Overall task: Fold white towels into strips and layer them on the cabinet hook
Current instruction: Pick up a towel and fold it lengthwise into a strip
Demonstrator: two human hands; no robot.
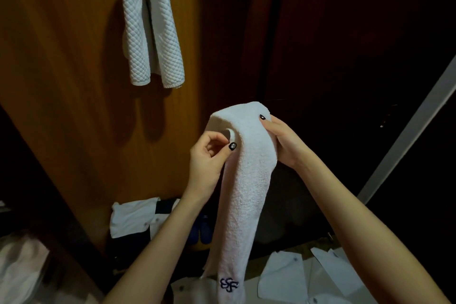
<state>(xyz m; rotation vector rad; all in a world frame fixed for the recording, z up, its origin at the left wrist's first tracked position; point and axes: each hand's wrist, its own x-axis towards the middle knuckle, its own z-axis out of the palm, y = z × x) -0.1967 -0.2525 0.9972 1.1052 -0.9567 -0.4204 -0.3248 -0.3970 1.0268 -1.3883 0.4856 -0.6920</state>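
Towel (246, 180) of white terry, folded into a long narrow strip, is held up between the two hands in front of the cabinet. Its upper end bends over in a rounded fold just above the fingers, and the rest drops straight down between the forearms. The left hand (207, 155) sits at the strip's left edge, thumb and curled fingers pinching the cloth just under the fold. The right hand (283, 143) grips the opposite edge at about the same height, with one dark-nailed finger lying over the front face of the cloth and the rest wrapped behind it. Near the lower end of the strip there is a dark embroidered monogram (229, 285). Up and to the left, well apart from both hands, a quilted towel (150, 27) already hangs in two tails against the orange-brown cabinet door (61, 81) — what it hangs from lies above the frame's edge. White garments (133, 219) lie crumpled below — more of them are spread flat at the lower right. A dark door (345, 32) fills the right side, crossed by a pale slanting bar (407, 131).
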